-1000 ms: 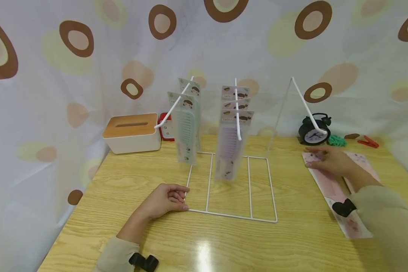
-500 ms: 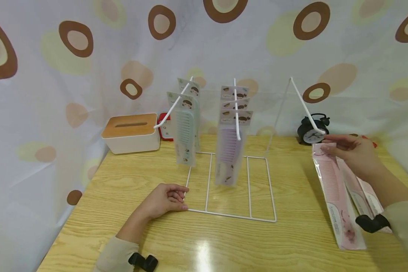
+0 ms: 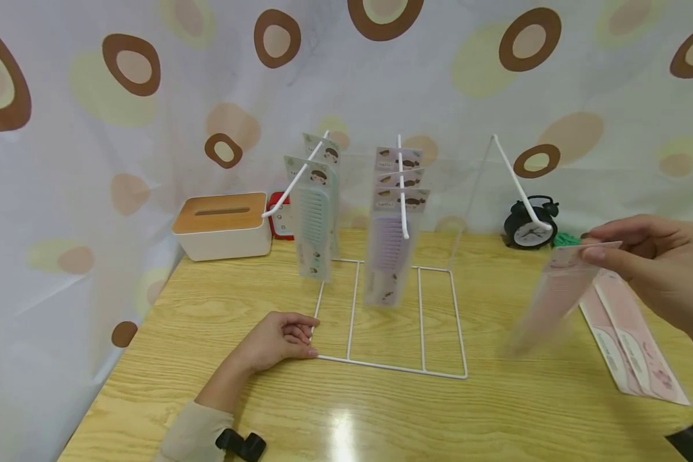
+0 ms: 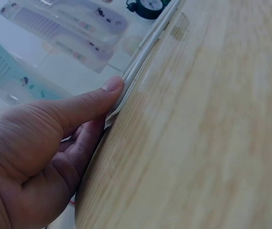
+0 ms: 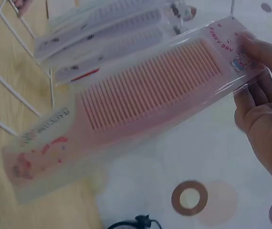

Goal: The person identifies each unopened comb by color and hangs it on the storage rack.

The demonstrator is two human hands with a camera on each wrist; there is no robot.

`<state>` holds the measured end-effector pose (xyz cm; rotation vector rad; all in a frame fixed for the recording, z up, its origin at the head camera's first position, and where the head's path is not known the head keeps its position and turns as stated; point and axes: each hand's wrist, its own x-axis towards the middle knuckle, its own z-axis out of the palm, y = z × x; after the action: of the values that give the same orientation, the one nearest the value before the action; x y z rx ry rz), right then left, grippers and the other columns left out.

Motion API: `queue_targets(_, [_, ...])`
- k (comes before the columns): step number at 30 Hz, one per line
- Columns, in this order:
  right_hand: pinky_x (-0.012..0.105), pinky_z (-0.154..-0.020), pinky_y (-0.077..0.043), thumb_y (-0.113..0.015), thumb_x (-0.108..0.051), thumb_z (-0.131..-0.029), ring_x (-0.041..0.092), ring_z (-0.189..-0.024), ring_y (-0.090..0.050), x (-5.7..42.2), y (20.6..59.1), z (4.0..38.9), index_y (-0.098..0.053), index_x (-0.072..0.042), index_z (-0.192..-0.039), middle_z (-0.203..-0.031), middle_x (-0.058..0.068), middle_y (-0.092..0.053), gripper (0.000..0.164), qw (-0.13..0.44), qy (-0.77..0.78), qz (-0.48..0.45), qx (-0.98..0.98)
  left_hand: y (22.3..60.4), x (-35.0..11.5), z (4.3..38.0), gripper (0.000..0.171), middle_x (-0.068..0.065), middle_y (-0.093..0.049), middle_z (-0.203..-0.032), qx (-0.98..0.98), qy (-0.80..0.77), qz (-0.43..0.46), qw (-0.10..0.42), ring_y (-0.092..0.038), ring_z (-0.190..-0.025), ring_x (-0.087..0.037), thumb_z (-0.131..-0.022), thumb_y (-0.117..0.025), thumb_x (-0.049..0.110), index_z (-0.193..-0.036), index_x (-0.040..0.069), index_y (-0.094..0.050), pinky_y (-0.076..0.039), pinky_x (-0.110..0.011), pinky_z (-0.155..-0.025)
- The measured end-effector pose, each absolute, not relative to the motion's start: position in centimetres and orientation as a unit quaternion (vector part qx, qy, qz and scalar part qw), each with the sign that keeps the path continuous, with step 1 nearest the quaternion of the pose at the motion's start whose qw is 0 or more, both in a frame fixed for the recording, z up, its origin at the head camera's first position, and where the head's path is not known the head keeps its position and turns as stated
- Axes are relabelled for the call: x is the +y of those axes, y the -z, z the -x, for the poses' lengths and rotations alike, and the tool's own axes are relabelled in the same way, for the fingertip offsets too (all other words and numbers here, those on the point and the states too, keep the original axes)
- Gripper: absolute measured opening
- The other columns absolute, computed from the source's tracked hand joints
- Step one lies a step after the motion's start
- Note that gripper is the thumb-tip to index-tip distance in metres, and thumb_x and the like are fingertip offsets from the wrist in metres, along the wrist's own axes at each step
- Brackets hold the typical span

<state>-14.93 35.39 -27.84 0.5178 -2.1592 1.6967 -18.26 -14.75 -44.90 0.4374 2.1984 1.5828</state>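
Note:
My right hand point(image 3: 658, 263) pinches the top of a packaged pink comb point(image 5: 150, 86), which hangs tilted above the table at the right. My left hand point(image 3: 280, 337) holds the near left corner of a white wire display rack point(image 3: 381, 366), thumb on the wire and fingers curled beside it, as the left wrist view shows. Green packaged combs point(image 3: 314, 218) hang on the rack's left arm and several purple packaged combs point(image 3: 389, 244) on its middle arm. The right arm point(image 3: 516, 176) of the rack carries nothing. Two more pink packaged combs point(image 3: 635, 340) lie overlapping on the table under my right hand.
A tissue box point(image 3: 225, 237) with a wooden lid stands at the back left, beside a red clock point(image 3: 282, 218). A black alarm clock point(image 3: 530, 228) and a green coiled item point(image 3: 566, 239) are at the back right. A patterned curtain point(image 3: 346, 83) hangs behind the table.
My right hand has lifted one pink packaged comb off the others and moved up and to the right; the comb now swings leftward at its lower end. My left hand stays put.

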Motion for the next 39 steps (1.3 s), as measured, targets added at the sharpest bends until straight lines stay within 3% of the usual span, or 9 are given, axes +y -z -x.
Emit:
queue_targets(7, [0.019,-0.079,-0.059,-0.060,0.024,-0.085,0.017,-0.087,-0.076,31.1,25.4,13.2,-0.067,0.018,-0.105,-0.096,0.012,-0.077,0.022,0.169,-0.670,-0.314,-0.652,44.9,-14.7,18.3,0.052,-0.014,-0.065,-0.099,0.786,-0.565,-0.156,0.199,-0.064,-0.083,-0.015,-0.080,-0.083,0.006,-0.127,-0.005,-0.063,-0.058,-0.021,-0.073])
queue_targets(11, [0.025,-0.084,-0.059,-0.056,0.027,-0.085,0.026,-0.093,-0.075,28.7,24.7,12.9,-0.061,0.027,-0.107,-0.100,0.023,-0.075,0.023,0.178,-0.720,-0.333,-0.582,44.9,-14.7,18.4,0.052,-0.014,-0.065,-0.098,0.787,-0.562,-0.158,0.197,-0.064,-0.083,-0.015,-0.080,-0.083,0.007,-0.127,-0.005,-0.063,-0.058,-0.022,-0.073])
queue_targets(19, [0.023,-0.083,-0.059,-0.052,0.031,-0.085,0.023,-0.090,-0.074,27.3,24.0,12.5,-0.062,0.025,-0.109,-0.096,0.018,-0.075,0.026,0.190,-0.738,-0.275,-0.586,45.1,-14.6,18.5,0.052,-0.012,-0.065,-0.097,0.788,-0.561,-0.162,0.195,-0.065,-0.082,-0.015,-0.080,-0.083,0.007,-0.126,-0.005,-0.064,-0.058,-0.021,-0.073])
queue_targets(32, [0.027,-0.085,-0.060,-0.043,0.032,-0.088,0.027,-0.093,-0.073,28.0,24.3,13.2,-0.061,0.023,-0.110,-0.098,0.023,-0.074,0.029,0.117,-0.791,-0.278,-0.533,45.0,-14.6,18.4,0.052,-0.012,-0.065,-0.097,0.783,-0.568,-0.156,0.201,-0.065,-0.082,-0.015,-0.080,-0.083,0.006,-0.127,-0.006,-0.063,-0.058,-0.022,-0.074])
queue_targets(39, [0.021,-0.082,-0.059,-0.053,0.024,-0.089,0.018,-0.095,-0.074,28.2,24.4,13.8,-0.065,0.014,-0.118,-0.102,0.013,-0.077,0.033,0.127,-0.752,-0.213,-0.611,45.0,-14.7,18.3,0.052,-0.013,-0.065,-0.097,0.783,-0.568,-0.154,0.200,-0.065,-0.082,-0.016,-0.080,-0.083,0.006,-0.127,-0.006,-0.063,-0.058,-0.022,-0.074])
